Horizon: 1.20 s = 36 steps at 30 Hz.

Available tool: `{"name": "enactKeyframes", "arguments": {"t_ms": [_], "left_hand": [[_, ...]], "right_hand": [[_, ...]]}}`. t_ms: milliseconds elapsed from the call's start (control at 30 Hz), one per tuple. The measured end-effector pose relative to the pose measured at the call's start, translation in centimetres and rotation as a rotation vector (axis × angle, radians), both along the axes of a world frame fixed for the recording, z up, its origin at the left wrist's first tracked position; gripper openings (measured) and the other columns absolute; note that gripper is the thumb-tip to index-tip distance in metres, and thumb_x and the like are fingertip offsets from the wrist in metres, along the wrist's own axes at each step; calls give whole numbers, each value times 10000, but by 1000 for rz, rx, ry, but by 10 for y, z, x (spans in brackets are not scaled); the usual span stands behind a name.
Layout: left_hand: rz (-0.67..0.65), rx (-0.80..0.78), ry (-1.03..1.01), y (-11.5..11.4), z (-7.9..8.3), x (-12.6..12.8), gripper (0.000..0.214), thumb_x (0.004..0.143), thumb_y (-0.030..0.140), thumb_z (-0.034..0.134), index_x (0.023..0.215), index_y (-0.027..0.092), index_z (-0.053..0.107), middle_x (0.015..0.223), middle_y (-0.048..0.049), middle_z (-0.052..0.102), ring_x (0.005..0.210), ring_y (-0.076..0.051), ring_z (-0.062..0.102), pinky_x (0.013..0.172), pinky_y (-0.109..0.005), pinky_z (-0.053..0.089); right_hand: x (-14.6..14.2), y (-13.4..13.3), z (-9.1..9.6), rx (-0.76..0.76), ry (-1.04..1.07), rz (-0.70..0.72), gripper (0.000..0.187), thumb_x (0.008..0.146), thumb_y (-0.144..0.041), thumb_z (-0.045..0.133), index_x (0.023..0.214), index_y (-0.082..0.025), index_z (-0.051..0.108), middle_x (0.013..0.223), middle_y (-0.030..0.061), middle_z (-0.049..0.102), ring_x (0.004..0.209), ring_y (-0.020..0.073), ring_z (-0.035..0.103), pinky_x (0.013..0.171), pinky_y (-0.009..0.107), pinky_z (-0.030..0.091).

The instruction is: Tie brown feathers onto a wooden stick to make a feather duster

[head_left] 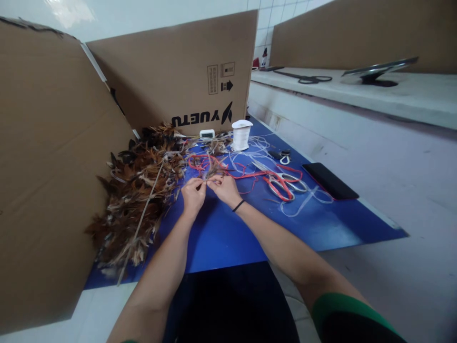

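Both hands meet above the blue mat [221, 243], fingertips nearly touching. My left hand [193, 194] is closed in a pinch at the base of a small bunch of feathers [215, 167]. Pinching close beside it, my right hand [224, 188] also grips the feathers' lower end; the exact grip is too small to make out. The feathers are grey-brown and point away from me. Just beyond the hands lies tangled red ribbon [200, 162]. To the left spreads a large heap of brown feathers [143, 190], with a thin pale stick [143, 216] across it.
A spool of white ribbon [241, 136] stands behind the hands, near a small white digital display [207, 134]. Scissors [285, 183] and a black phone [330, 181] lie to the right. Cardboard panels [160, 71] wall the left and back. Black scissors [307, 78] rest on a ledge.
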State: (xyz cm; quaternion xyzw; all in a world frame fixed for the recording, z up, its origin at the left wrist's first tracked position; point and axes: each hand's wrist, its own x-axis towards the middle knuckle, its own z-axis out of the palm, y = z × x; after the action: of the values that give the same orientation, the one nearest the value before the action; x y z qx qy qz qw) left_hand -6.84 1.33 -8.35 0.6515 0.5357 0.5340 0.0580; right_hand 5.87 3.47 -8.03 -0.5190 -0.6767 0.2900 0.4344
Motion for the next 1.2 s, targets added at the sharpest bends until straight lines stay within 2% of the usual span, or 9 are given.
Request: {"name": "enactKeyframes", "arguments": {"t_ms": [200, 367, 467, 600, 700, 767, 933, 1100, 1200], "left_hand": [[-49, 70, 99, -3, -1, 5, 216, 819, 198, 484, 727, 189, 680, 818, -86, 625, 793, -178, 582, 789, -293, 446], [-144, 34, -7, -6, 0, 8, 158, 797, 249, 541, 774, 197, 688, 874, -83, 635, 846, -180, 590, 841, -305, 450], [-200, -59, -259, -5, 0, 8, 158, 761, 308, 588, 776, 184, 684, 873, -70, 640, 805, -173, 609, 783, -309, 489], [-334, -340, -781, 0, -1, 6, 222, 736, 348, 586, 822, 151, 641, 842, -57, 654, 659, -155, 628, 632, -310, 527], [-416, -567, -953, 1, 0, 6, 295, 712, 372, 607, 892, 139, 620, 784, -55, 659, 602, -147, 625, 546, -281, 516], [-455, -630, -995, 0, 2, 7, 356, 724, 425, 606, 918, 128, 617, 776, -65, 659, 597, -139, 624, 524, -264, 509], [-448, -581, -1014, -3, 3, 10, 369, 634, 388, 733, 886, 135, 642, 781, -48, 664, 593, -103, 608, 516, -216, 490], [-364, -489, -1023, -2, 2, 9, 339, 559, 353, 778, 784, 126, 666, 672, -17, 644, 544, -89, 572, 478, -200, 450], [-323, -432, -995, 0, 2, 7, 336, 548, 352, 780, 763, 124, 662, 612, 3, 622, 504, -80, 546, 454, -193, 430]], "right_hand": [[-4, 1, -2, 4, 99, -112, 302, 698, -470, 604, 663, -181, 686, 466, -43, 424, 472, 86, 350, 478, 230, 257], [-1, 5, -2, -68, 377, -39, 301, 655, -430, 638, 552, -152, 583, 480, -61, 376, 479, 61, 293, 466, 211, 240], [4, 5, 5, -111, 542, 32, 268, 632, -382, 652, 551, -147, 553, 516, -50, 439, 504, 61, 347, 492, 203, 286], [11, 3, 15, -190, 613, 69, 244, 628, -362, 658, 578, -148, 553, 484, -56, 419, 481, 59, 351, 472, 203, 286], [14, 2, 19, -222, 635, 91, 238, 622, -356, 667, 590, -143, 566, 469, -59, 413, 470, 57, 355, 458, 202, 280], [14, 1, 20, -231, 652, 110, 237, 618, -355, 673, 600, -140, 576, 474, -57, 428, 472, 57, 371, 458, 202, 286], [13, 0, 21, -275, 673, 166, 223, 613, -338, 681, 600, -145, 570, 454, -62, 420, 440, 48, 356, 434, 199, 271], [13, -1, 19, -359, 669, 221, 247, 621, -345, 695, 589, -155, 541, 387, -97, 337, 337, 21, 205, 349, 206, 139], [15, -1, 16, -390, 656, 294, 276, 626, -361, 708, 589, -162, 520, 377, -108, 301, 320, 18, 188, 329, 199, 109]]}}
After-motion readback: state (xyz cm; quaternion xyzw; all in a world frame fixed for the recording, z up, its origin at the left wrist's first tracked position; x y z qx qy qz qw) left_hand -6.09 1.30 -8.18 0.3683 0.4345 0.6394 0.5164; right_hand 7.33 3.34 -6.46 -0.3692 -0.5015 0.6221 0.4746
